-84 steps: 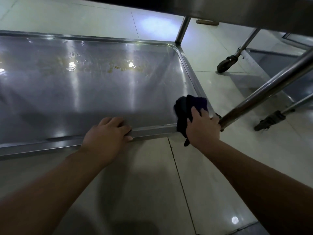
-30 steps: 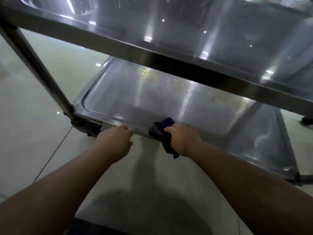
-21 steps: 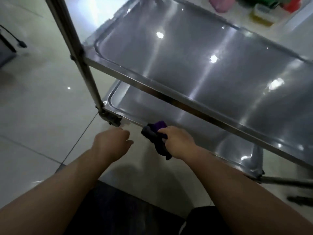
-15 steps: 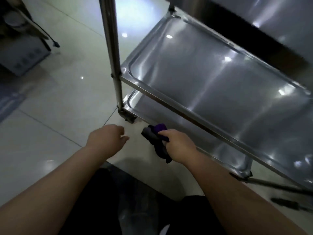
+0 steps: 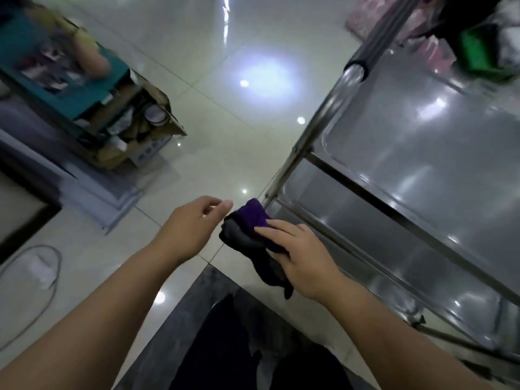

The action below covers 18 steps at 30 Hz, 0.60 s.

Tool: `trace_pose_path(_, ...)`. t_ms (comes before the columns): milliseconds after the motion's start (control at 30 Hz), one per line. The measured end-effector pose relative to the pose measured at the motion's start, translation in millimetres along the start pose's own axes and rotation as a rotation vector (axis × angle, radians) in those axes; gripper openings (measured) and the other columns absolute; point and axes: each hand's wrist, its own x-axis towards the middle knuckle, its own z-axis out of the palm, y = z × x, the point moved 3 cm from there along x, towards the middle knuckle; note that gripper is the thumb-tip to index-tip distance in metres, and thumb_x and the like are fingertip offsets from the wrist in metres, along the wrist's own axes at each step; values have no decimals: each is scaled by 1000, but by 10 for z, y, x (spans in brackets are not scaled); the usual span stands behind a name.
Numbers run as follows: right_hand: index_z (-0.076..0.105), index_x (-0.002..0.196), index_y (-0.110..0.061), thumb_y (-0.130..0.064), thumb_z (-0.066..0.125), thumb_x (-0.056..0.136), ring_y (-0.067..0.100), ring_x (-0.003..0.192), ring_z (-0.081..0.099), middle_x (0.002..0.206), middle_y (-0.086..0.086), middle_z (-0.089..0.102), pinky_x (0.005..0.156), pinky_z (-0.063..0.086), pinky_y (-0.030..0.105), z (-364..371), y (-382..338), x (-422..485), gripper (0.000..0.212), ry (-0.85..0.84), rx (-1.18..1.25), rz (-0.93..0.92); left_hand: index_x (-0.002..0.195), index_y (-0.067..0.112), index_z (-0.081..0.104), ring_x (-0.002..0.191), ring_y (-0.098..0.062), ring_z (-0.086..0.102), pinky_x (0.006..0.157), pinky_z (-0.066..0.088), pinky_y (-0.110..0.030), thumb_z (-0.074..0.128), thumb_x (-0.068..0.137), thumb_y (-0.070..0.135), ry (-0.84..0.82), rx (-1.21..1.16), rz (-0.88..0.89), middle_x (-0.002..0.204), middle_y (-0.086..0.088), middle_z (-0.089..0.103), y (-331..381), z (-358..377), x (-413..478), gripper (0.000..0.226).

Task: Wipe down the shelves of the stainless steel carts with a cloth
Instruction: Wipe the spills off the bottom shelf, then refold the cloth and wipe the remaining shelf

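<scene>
My right hand (image 5: 301, 257) grips a folded purple and grey cloth (image 5: 249, 225) in the air, just left of the stainless steel cart (image 5: 422, 170). The cart fills the right side, with its shiny upper shelf above a lower shelf (image 5: 351, 220) and a corner post (image 5: 287, 170) close to the cloth. My left hand (image 5: 194, 223) hovers beside the cloth with loosely curled fingers and holds nothing. Neither hand touches the cart.
An open cardboard box (image 5: 132, 130) of clutter and a teal container (image 5: 56, 77) stand on the tiled floor at the left. A white cable (image 5: 42, 274) lies at the lower left. A green bin (image 5: 478, 52) and pink items sit beyond the cart's top.
Both hands have come off the bottom shelf's front edge and risen as the view lifted. The cloth stays in my right hand; my left hand has drifted toward it.
</scene>
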Motion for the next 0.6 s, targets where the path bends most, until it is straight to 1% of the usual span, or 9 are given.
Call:
trace_pose_path(67,52,133,-30,-10,55,92,22,101,43,139,-9,47,94,38,35,-179,-303,143,46,64,-10,-94,105,26,62,88,-14,66,80,55,-39,50,84,58,-61,-183,-30,97,4,68,198,-215,43,40)
trace_pose_path(100,54,131,-27,-9,57,90,24,98,44,138,-6,49,91,40,38,-262,-423,222,45,103,-21,-135,106,24,63,86,-15,67,80,56,-40,54,86,52,-77,-229,-23,95,2,70,301,-316,77,35)
trace_pose_path(167,57,129,-23,-8,59,87,28,95,46,137,-3,51,87,42,41,-411,-603,393,45,171,-68,-200,102,24,64,84,-16,69,77,57,-37,59,86,39,-61,-246,15,91,1,71,489,-531,166,22)
trace_pose_path(200,55,131,-24,-10,59,87,28,98,45,139,-4,48,89,41,41,-470,-654,487,46,181,-91,-216,99,25,64,82,-16,69,74,57,-34,61,86,34,-33,-260,27,89,1,72,566,-638,219,17)
trace_pose_path(300,40,138,-38,-30,64,85,26,119,34,151,-12,25,103,32,36,-582,-696,806,59,107,-75,-214,97,19,63,74,-17,70,61,56,-28,66,83,26,40,-339,39,86,-5,72,735,-923,403,15)
trace_pose_path(367,25,139,-48,-46,65,80,24,130,23,153,-15,9,106,30,39,-609,-704,1047,71,76,-20,-191,97,15,60,71,-18,70,57,57,-29,68,82,23,74,-329,56,85,-7,70,848,-1058,550,19)
trace_pose_path(433,14,136,-52,-56,67,73,22,136,17,152,-18,-1,107,27,40,-621,-729,1332,82,103,35,-176,99,16,55,72,-18,69,53,56,-27,69,81,24,95,-277,55,87,-5,68,946,-1163,739,24)
trace_pose_path(533,7,135,-46,-62,71,65,20,138,14,151,-16,-4,110,24,41,-612,-796,1835,97,121,48,-183,104,16,49,77,-16,66,52,55,-25,69,81,23,147,-277,49,92,-5,63,1081,-1369,1088,32)
trace_pose_path(600,7,136,-39,-58,74,66,25,136,22,153,-2,7,110,28,44,-651,-872,2209,98,170,49,-203,108,18,45,80,-18,66,55,56,-27,69,82,22,188,-336,38,93,-4,60,1189,-1558,1356,36)
